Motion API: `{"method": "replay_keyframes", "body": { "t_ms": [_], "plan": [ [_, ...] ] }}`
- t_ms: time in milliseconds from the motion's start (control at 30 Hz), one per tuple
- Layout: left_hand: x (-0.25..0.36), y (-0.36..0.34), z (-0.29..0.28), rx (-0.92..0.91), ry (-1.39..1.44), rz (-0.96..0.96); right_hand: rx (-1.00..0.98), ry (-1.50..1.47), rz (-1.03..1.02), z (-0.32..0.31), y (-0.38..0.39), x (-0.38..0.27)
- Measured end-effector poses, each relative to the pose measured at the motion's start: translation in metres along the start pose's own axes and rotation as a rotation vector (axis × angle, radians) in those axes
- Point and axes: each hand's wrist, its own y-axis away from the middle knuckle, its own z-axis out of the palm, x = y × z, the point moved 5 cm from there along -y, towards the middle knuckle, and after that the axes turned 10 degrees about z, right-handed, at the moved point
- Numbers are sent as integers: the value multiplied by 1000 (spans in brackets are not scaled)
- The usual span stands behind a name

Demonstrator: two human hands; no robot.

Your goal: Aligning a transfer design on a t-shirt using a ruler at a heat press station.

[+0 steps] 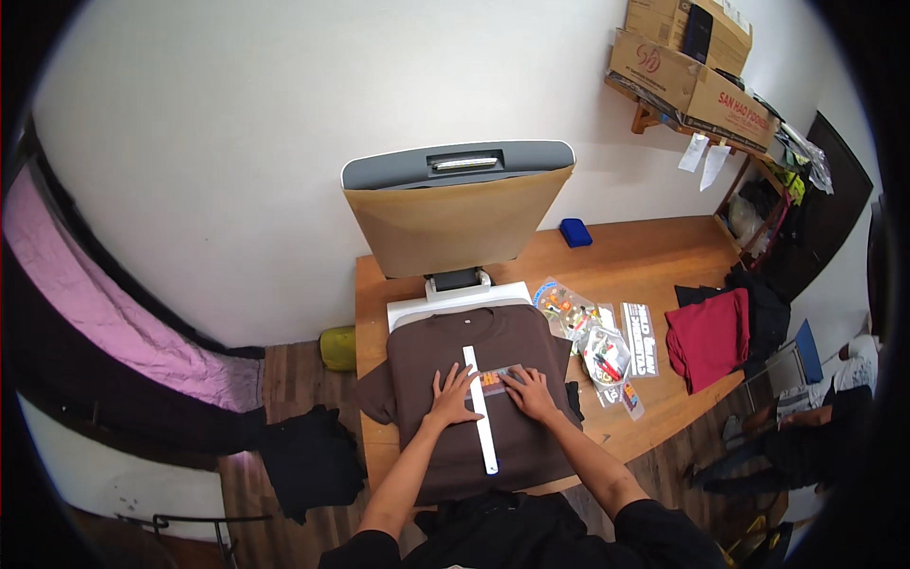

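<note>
A dark brown T-shirt lies flat over the lower plate of a heat press, whose top plate is raised. Down the shirt's middle runs a white ruler. My left hand rests on the shirt with spread fingers, its fingertips and thumb touching the ruler. Right of the ruler lies a small clear transfer sheet with orange lettering. On that sheet's right end my right hand rests, fingers stretched out and pressing down. The fingertips partly cover the print.
Several printed transfer sheets and a clear plastic bag lie right of the press. Beyond are folded red cloth and a blue box. Cardboard boxes sit on a wall shelf. Another person is at the right.
</note>
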Motion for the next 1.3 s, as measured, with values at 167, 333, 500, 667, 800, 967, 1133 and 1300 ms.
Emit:
{"method": "replay_keyframes", "body": {
  "t_ms": [167, 333, 500, 667, 800, 967, 1133, 1300],
  "plan": [
    [9, -2, 2, -34, 164, -22, 34, 53, 122, 12, 9, 12],
    [13, 3, -5, -12, 81, -65, 53, -14, 38, 6, 9, 12],
    [37, 34, -4, 268, -25, -101, 14, -40, 87, 4, 8, 18],
    [46, 56, 13, 297, -206, -255, 57, -61, 63, 7, 11, 20],
    [49, 56, 19, 279, -206, -155, 26, -28, 129, 6, 11, 21],
    [39, 51, 11, 266, -83, -178, 24, -248, 127, -13, 19, -4],
    [14, 27, -24, 260, -144, -88, -366, -123, 337, -7, 83, -62],
    [-1, -7, -28, 82, -168, 75, -438, -175, 348, 5, 133, -99]
  ]
}}
